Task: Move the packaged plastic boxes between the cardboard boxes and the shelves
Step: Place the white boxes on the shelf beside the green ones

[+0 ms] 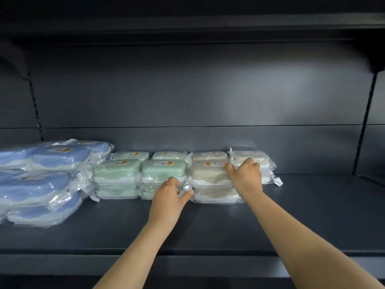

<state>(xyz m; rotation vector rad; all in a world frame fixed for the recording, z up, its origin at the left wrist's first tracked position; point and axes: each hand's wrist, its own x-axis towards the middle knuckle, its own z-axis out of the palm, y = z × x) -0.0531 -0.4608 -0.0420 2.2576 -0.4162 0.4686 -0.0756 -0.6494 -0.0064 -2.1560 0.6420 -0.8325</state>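
Dark grey steel shelf (312,215) below, bare along the front lip. Reaches in over that lip with both bare forearms. Curls the left hand (168,191) against the front of the green boxes (164,170), right at the seam with the next stack, thumb out onto the clear wrapping; cannot tell whether grasping or only nudging. Clamps the right hand (245,176) on the right end of the front beige boxes (210,174), thumb on the top lid, fingers curled round behind. Looks like squaring that stack into line, not lifting it away.

Off to the left, touching the green row, bulkier blue boxes (41,184) in slumped, uneven piles. Behind the front stacks, a second row of green and beige, close to the back panel (187,90). Overhead, the underside of another shelf.

Seems roughly half done, if filling is the aim: three colours wrapped, stacked two high and two deep on the left and middle. Leaves the whole right stretch to fill. Shows no cardboard boxes, so cannot judge how many packages wait.
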